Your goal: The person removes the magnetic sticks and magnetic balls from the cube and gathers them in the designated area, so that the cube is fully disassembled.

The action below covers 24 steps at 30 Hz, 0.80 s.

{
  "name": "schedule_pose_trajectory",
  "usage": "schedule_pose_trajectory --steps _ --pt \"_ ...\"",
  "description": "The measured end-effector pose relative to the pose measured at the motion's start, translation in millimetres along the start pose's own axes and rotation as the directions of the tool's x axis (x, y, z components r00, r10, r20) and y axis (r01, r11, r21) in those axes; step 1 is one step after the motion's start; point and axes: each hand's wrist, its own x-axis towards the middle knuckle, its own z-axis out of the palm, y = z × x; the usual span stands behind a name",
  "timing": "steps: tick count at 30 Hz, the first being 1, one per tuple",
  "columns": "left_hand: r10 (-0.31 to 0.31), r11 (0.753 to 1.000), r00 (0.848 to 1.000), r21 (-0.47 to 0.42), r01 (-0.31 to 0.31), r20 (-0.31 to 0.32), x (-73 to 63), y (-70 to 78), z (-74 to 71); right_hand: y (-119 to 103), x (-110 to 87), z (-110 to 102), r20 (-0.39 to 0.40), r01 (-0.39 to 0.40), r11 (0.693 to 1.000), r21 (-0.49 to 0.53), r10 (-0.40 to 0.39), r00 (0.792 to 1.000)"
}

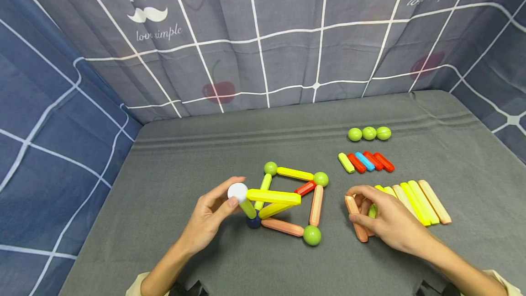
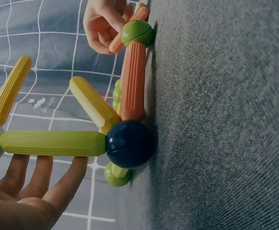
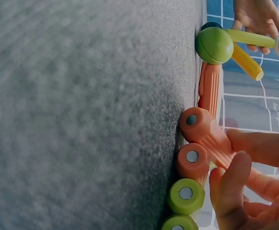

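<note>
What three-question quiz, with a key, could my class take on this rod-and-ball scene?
1. How many green balls lie in the loose row behind the short rods?
2. True or false: the left hand holds the dark blue ball.
3. Which colour of rod does the right hand hold? A: blue. B: orange. C: yellow.

Key
1. Three.
2. False; the left hand holds the white ball.
3. B, an orange rod.

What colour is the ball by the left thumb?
White; the ball at the left hand shows best in the head view.
</note>
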Motion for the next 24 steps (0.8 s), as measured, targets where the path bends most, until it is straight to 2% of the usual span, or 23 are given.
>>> schedule_pose_trajectory --steps 7,11,21,23,24 --pt "0.008 1.0 1.0 -0.005 -0.008 0.003 -0.3 0.2 0.2 2.7 2.0 1.7 -0.05 0.027 0.988 -0.15 -0.035 0.998" --pt "0.008 1.0 1.0 -0.001 -0.008 0.004 -0.3 0.2 0.0 4.7 3.0 2.4 -0.043 0.033 0.984 -0.177 -0.042 0.998" --pt "0.003 1.0 1.0 0.008 -0.004 0.008 0.0 0.0 -0.8 3.6 3.8 3.0 -0.034 0.04 0.985 -0.171 -0.046 0.998" --pt "0.006 1.0 1.0 0.011 -0.006 0.01 -0.1 0.1 -0.8 -0.3 3.9 3.2 -0.044 0.051 0.99 -0.135 -0.057 0.997" --pt "0.008 1.0 1.0 0.014 -0.008 0.01 -0.2 0.2 -0.8 -3.7 4.2 3.1 -0.038 0.056 0.995 -0.085 -0.06 0.997"
